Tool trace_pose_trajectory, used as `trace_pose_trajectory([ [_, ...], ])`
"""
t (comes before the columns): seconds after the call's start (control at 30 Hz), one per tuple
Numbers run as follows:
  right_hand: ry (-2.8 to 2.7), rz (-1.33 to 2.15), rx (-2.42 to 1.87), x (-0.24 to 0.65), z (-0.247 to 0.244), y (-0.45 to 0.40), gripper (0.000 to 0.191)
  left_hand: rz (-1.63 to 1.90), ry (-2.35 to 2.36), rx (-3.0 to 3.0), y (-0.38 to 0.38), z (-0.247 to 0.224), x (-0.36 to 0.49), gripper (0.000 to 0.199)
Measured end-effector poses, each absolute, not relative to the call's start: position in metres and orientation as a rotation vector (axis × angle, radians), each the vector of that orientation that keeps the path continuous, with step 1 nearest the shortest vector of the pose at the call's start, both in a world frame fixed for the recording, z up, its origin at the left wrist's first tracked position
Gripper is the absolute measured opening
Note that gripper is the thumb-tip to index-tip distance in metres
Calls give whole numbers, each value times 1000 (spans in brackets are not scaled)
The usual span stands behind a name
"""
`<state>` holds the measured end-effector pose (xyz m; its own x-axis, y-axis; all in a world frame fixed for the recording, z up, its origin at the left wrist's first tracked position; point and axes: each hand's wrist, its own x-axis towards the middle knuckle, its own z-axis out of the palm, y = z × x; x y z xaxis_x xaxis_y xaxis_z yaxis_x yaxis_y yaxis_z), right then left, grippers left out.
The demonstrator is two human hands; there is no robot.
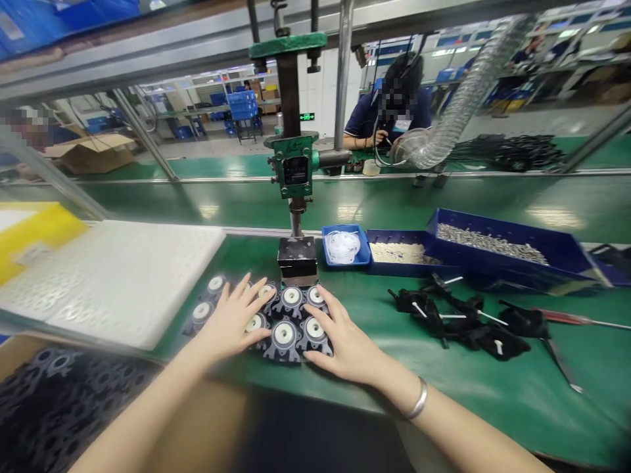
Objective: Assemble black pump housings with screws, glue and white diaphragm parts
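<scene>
Several black plastic parts with white round centres [284, 333] stand in two rows on the green bench top [365, 328]. My left hand [234, 318] lies over the left part of the rows, its fingers spread and covering some pieces. At the right end, my right hand [342, 338] rests against the outer pieces with its fingers apart and the thumb low. Neither hand is closed round a piece. Right behind the rows is a black block [298, 257] at the foot of a green hand press [296, 167].
A white board with rings [118, 276] lies left, beside a yellow bin [34, 236]. Blue trays hold white tubing [344, 247], cream pieces [401, 253] and metal pins [493, 244]. Black assemblies [458, 315] and a red-handled screwdriver [566, 317] lie right. Across the bench sits a co-worker [389, 118].
</scene>
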<state>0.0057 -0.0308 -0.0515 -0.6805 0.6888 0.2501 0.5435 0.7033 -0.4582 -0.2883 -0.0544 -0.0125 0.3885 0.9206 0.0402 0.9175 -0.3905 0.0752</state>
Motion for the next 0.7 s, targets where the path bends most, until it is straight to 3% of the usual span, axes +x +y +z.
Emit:
trace_pose_trajectory([
  [0.17,-2481,522,-946,6,-50,-30,81,83,1457,2706,-71,-9,-264,111],
  [0.37,-2471,551,-933,1,-51,-29,83,10,1398,2753,-60,-22,-263,95],
  [0.6,-2491,620,-914,0,-45,-25,90,37,1395,2781,-58,-12,-280,110],
  [0.7,-2436,598,-933,14,-43,-21,79,206,1532,2746,-44,8,-273,93],
])
